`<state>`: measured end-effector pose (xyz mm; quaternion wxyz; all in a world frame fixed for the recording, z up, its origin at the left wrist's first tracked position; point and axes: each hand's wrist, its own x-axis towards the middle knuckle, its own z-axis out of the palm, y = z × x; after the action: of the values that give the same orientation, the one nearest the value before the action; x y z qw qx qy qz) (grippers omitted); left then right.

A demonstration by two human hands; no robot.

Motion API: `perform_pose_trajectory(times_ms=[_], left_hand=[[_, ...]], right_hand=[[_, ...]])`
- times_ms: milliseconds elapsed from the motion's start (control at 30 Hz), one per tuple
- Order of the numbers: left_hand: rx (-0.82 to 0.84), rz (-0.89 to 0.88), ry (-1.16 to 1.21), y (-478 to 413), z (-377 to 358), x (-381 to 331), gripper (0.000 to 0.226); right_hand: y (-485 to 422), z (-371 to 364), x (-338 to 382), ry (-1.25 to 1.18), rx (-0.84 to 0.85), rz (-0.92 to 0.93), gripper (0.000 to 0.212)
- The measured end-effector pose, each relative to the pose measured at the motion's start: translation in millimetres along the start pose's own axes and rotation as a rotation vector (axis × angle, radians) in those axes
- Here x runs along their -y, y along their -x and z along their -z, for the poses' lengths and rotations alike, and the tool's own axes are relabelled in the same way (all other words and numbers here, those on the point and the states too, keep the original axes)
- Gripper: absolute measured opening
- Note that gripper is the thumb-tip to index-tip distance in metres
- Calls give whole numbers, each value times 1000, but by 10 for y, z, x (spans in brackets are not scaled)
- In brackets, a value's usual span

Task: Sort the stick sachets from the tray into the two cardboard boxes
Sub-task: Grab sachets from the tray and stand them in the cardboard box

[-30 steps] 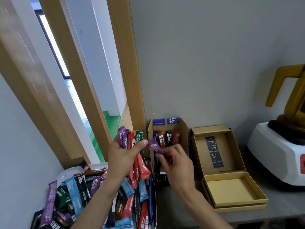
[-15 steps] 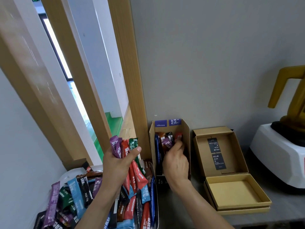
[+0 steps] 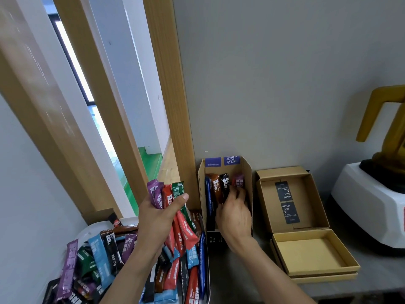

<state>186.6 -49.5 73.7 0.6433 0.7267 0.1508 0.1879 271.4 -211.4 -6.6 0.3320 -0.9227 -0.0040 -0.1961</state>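
Left hand (image 3: 157, 216) grips a bundle of stick sachets (image 3: 168, 194) above the tray (image 3: 92, 229). Right hand (image 3: 235, 216) is inside the tall cardboard box (image 3: 246, 172), fingers curled against an upright purple sachet (image 3: 238, 181); whether they pinch it cannot be told.

The right hand (image 3: 235, 213) is in the tall box (image 3: 246, 172), fingertips lost among the upright sachets (image 3: 215, 187), so whether they pinch the purple sachet (image 3: 238, 179) or only touch it cannot be told. The left hand (image 3: 157, 213) covers the middle of the bundle of sachets (image 3: 168, 191) it grips. The tray (image 3: 93, 229) at the worktop's (image 3: 372, 270) left end shows only a strip of rim under loose sachets (image 3: 98, 255) and runs off the bottom edge.
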Motion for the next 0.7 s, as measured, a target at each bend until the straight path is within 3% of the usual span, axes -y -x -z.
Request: perform_pose_trajectory(times_ms=[67,133,200,267,400,600,700], left_hand=[[28,4,29,-1,6,-19,46],[44,4,48,-15,15,-21,45],[50,16,42,-20,13,-28,49],[80,17,39,-14,-13,-43,51],[133,18,38,18,-86,-88,50],[56,48,119,6,-86,-66,37],[-3,59,160,-60,-31,-94,30]], right_hand=[[47,43,2,-130,-13,23,46],[110,126,23,-422,27,18,26],[185,270,72,-735,144,21,9],[249,406,109,-887,314,99,9],[316,447,99,-825,553,219,22],[343,445,-19,-815,542,108,20],[386,403,-93,-790,537,144,23]])
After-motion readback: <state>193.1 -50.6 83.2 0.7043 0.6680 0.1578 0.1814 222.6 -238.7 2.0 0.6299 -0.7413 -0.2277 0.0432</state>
